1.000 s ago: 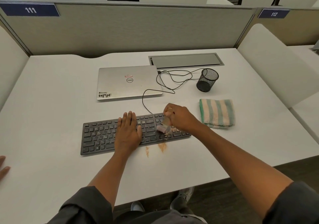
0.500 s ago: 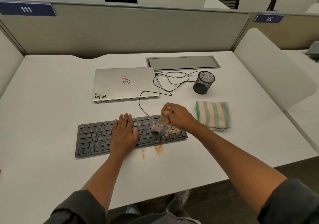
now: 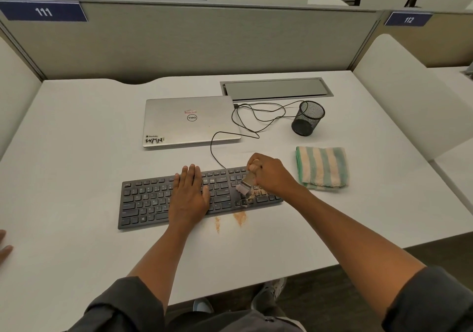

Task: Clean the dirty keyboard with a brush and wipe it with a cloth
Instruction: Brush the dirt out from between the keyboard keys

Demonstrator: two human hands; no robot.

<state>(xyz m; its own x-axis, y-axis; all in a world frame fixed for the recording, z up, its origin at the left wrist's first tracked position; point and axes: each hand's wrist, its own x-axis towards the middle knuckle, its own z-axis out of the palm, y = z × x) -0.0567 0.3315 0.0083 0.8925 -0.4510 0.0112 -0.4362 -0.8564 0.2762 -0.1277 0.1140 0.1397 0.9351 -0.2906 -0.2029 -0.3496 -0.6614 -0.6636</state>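
A black keyboard (image 3: 148,201) lies across the middle of the white desk (image 3: 76,152). My left hand (image 3: 190,193) presses flat on its middle keys, fingers straight. My right hand (image 3: 271,174) grips the handle of a small brush (image 3: 245,185), whose pale bristles touch the keys at the keyboard's right end. Tan crumbs sit on those right-hand keys, and two small crumb piles (image 3: 239,218) lie on the desk just in front of the keyboard. A folded green-and-cream striped cloth (image 3: 322,167) rests on the desk to the right of my right hand.
A shut silver laptop (image 3: 190,124) lies behind the keyboard, its black cable (image 3: 256,119) looping across the desk. A black mesh pen cup (image 3: 308,118) stands at the back right. A metal cable hatch (image 3: 276,89) and partition walls bound the far side. Another person's fingers (image 3: 3,244) show at the left edge.
The brush in my right hand has swept back and forth a little over the right-hand keys. My left hand has stayed flat on the keyboard.
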